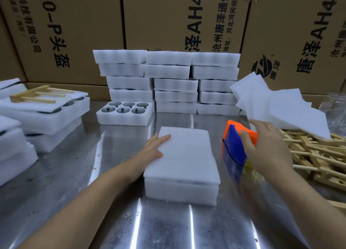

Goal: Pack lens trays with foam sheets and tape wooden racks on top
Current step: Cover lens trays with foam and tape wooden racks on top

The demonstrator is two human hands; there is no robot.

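Left hand [155, 147] lay flat on the foam sheet [185, 155], hiding the tray [179, 192] contents; right hand [269, 147] gripped the blurred tape dispenser [234, 145].

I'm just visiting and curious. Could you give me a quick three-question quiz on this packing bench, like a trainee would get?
1. True or false: the right hand grips the tape dispenser.
2. How many lenses show in the uncovered tray? A four, B six, C nine.
3. What does the left hand rest on?
Key: 1 true. 2 B. 3 The foam sheet covering the near tray.
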